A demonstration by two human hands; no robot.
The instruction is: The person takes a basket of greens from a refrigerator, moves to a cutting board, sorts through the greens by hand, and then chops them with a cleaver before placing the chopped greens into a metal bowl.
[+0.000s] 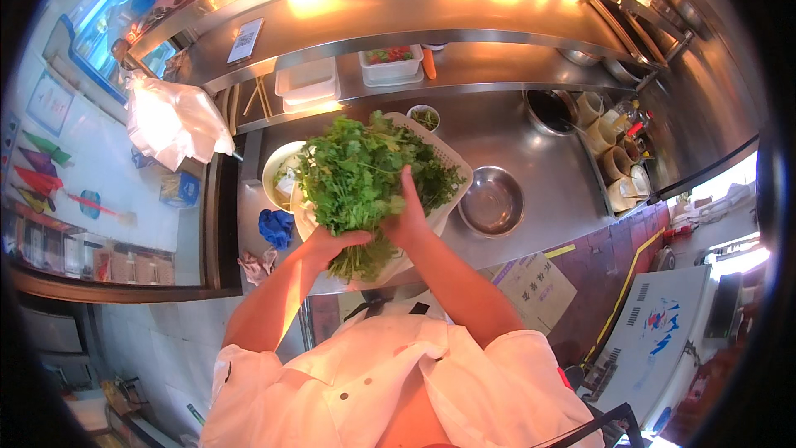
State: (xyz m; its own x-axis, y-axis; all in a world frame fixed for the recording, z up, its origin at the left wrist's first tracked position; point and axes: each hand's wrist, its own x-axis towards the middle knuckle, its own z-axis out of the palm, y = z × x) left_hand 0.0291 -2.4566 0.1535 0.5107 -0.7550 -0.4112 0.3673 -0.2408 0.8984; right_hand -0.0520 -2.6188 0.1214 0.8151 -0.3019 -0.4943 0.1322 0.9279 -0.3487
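Note:
A large bunch of leafy green herbs, which looks like cilantro (354, 174), is held between both my hands over a pale perforated plastic basket (444, 146). My left hand (336, 246) grips the stems from the left, with its thumb across them. On the right side, my right hand (407, 218) presses against the leaves and stems, thumb pointing up; its fingers are partly hidden by the herbs. More greens lie in the basket on the right. A cream bowl (273, 168) with scraps stands just left of the bunch. To the right is a steel bowl (492, 201).
Blue cloth (275, 228) and a pinkish cloth (256, 266) lie at the counter's left. A small bowl of greens (424, 118) sits behind the basket. A pot of dark liquid (552, 113) and several containers (615, 162) stand right. Steel shelves (398, 9) overhang the back, holding white tubs (308, 82).

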